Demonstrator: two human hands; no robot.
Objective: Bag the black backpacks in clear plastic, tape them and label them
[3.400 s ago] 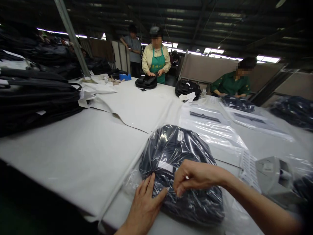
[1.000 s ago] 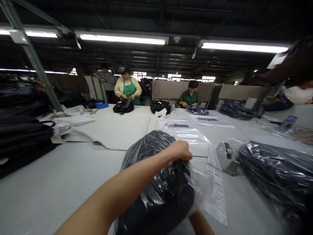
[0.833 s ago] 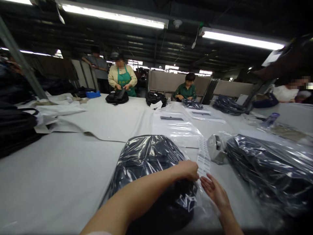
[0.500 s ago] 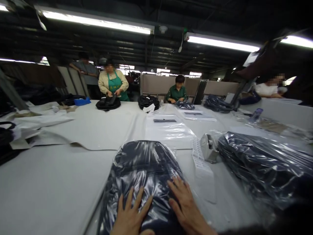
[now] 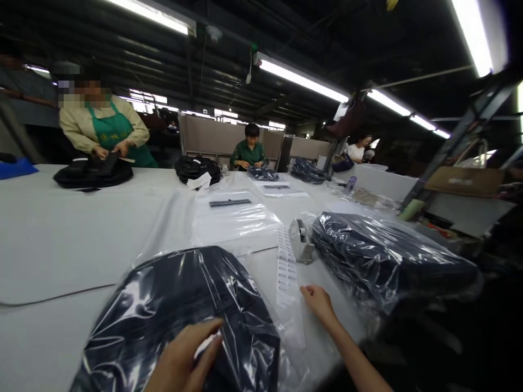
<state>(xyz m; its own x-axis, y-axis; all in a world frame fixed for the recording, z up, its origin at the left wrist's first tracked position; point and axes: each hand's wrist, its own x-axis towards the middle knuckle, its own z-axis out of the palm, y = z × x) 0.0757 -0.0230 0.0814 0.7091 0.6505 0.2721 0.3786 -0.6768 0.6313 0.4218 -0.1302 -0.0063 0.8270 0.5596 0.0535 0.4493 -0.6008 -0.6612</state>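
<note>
A dark navy backpack in clear, shiny plastic lies flat before me at the bottom of the head view. Above its lower middle is my left hand, with curved fingers and the thumb apart from the index finger; a bright white patch shows between them, perhaps glare. My right hand is over the table just right of a strip of printed labels. Its fingers are drawn together, and whatever is between them is too small to make out. A grey tape dispenser stands just beyond that hand.
Plastic-wrapped dark bags are stacked at the right. Clear plastic bags lie ahead on the white table. Across it, a person in a green apron handles a black bag; another person sits farther back.
Both hands were spread flat on the wrapped backpack. The right has moved off it towards the labels and closed; the left has curled. My view has turned right, and the backpack lies more askew.
</note>
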